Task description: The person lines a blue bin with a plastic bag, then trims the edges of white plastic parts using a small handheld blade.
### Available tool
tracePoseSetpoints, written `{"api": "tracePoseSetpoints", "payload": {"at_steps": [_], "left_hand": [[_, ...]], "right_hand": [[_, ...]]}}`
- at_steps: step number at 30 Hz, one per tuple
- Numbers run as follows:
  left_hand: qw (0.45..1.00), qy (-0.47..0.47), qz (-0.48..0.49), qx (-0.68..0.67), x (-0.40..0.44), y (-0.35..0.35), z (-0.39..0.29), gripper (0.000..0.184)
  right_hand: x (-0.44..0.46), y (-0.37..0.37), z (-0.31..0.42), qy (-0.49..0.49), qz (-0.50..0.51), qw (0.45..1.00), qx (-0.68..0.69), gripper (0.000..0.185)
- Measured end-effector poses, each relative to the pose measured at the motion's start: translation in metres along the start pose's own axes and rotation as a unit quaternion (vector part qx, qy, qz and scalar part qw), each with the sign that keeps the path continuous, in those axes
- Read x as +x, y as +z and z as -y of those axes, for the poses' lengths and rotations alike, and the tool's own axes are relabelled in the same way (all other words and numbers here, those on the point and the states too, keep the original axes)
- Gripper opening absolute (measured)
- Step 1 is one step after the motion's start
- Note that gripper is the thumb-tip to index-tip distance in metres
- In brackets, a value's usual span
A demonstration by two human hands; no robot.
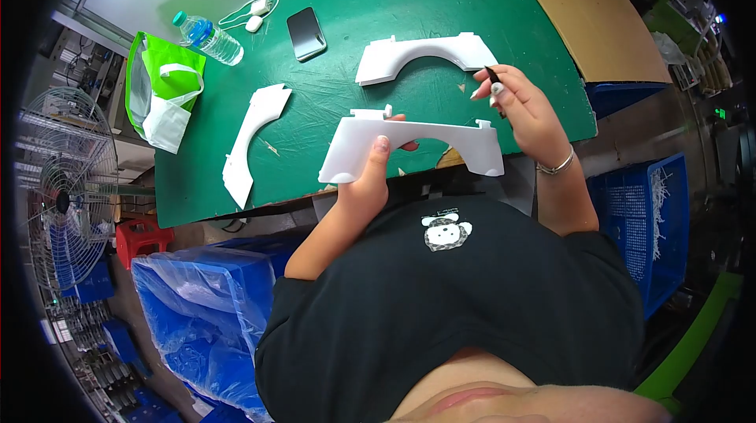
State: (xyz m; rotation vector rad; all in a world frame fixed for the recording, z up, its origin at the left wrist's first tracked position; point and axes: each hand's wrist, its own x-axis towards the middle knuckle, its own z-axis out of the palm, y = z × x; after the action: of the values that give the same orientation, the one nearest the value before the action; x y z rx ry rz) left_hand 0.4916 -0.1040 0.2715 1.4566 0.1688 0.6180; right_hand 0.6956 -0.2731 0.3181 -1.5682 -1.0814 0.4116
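My left hand [370, 175] grips a white arched plastic part [354, 147] near its left end, thumb on the face and fingers behind. The part hangs over the table's near edge. Above its right end, my right hand [524, 104] pinches a small dark pointed tool [493, 75], its tip up and clear of the held part. Beyond the hands, more white arched parts [425, 48] lie on the green table, their right end close to my right fingertips. Further white curved parts [256, 128] rest on the table at the left.
On the green table [331, 76] are a phone [305, 34], a water bottle [211, 39], a white charger with cable [259, 7] and a green bag [169, 68]. Cardboard [591, 21] lies at the right. Blue crates [197, 297] flank me, the left one lined with plastic.
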Motion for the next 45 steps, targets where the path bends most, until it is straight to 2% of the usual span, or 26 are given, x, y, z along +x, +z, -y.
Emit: {"api": "tracePoseSetpoints", "payload": {"at_steps": [1, 4, 5, 6, 8, 12, 16, 22, 28, 30, 31, 33, 34, 37, 43, 45], "left_hand": [[1.0, -0.001, 0.001, 0.0, -0.002, 0.002, -0.004, 0.036], [0.999, -0.014, 0.018, 0.022, -0.006, 0.005, -0.01, 0.036], [0.998, -0.016, 0.039, 0.038, -0.007, 0.004, -0.011, 0.036], [0.997, -0.018, 0.06, 0.053, -0.008, 0.004, -0.011, 0.036], [0.997, -0.028, 0.062, 0.04, -0.01, 0.007, -0.014, 0.035], [0.997, -0.03, 0.074, 0.003, -0.012, 0.008, -0.013, 0.035], [0.995, -0.026, 0.089, 0.021, -0.011, 0.009, -0.016, 0.034], [0.993, -0.026, 0.095, 0.059, -0.011, 0.011, -0.014, 0.032], [0.994, -0.042, 0.098, 0.018, -0.011, 0.013, -0.017, 0.033], [0.982, -0.089, 0.151, 0.074, -0.016, 0.009, -0.02, 0.034], [0.981, -0.089, 0.152, 0.075, -0.016, 0.01, -0.021, 0.034], [0.981, -0.083, 0.148, 0.089, -0.015, 0.012, -0.025, 0.045], [0.982, -0.084, 0.146, 0.088, -0.015, 0.011, -0.023, 0.045], [0.983, -0.063, 0.15, 0.086, -0.013, 0.007, -0.017, 0.034], [0.985, -0.057, 0.147, 0.072, -0.014, 0.011, -0.019, 0.034], [0.978, -0.054, 0.172, 0.101, -0.015, 0.009, -0.021, 0.035]], "right_hand": [[0.001, 0.007, 0.004, -0.046, -0.004, 0.999, 0.006, 0.024], [-0.004, 0.019, 0.023, 0.001, 0.038, 0.999, -0.031, 0.023], [-0.002, 0.031, 0.017, -0.104, -0.013, 0.993, -0.057, 0.025], [-0.001, 0.034, 0.015, -0.103, -0.013, 0.993, -0.057, 0.025], [0.001, 0.039, 0.013, -0.18, 0.026, 0.978, -0.101, 0.027], [-0.005, 0.045, 0.011, -0.14, 0.037, 0.981, -0.128, 0.026], [-0.009, 0.049, 0.017, -0.128, 0.02, 0.984, -0.122, 0.024], [-0.012, 0.051, 0.017, -0.172, -0.011, 0.973, -0.152, 0.024], [-0.011, 0.048, 0.015, -0.208, -0.058, 0.948, -0.233, 0.024], [-0.007, 0.046, 0.012, -0.186, -0.094, 0.939, -0.273, 0.022], [-0.008, 0.045, 0.012, -0.186, -0.096, 0.939, -0.272, 0.022], [-0.009, 0.04, 0.011, -0.147, -0.061, 0.977, -0.141, 0.022], [-0.011, 0.039, 0.011, -0.147, -0.059, 0.977, -0.14, 0.022], [-0.014, 0.038, 0.01, -0.153, 0.017, 0.986, -0.059, 0.026], [-0.016, 0.038, 0.01, -0.144, 0.011, 0.987, -0.074, 0.023], [-0.015, 0.037, 0.012, -0.133, 0.007, 0.985, -0.106, 0.022]]}}
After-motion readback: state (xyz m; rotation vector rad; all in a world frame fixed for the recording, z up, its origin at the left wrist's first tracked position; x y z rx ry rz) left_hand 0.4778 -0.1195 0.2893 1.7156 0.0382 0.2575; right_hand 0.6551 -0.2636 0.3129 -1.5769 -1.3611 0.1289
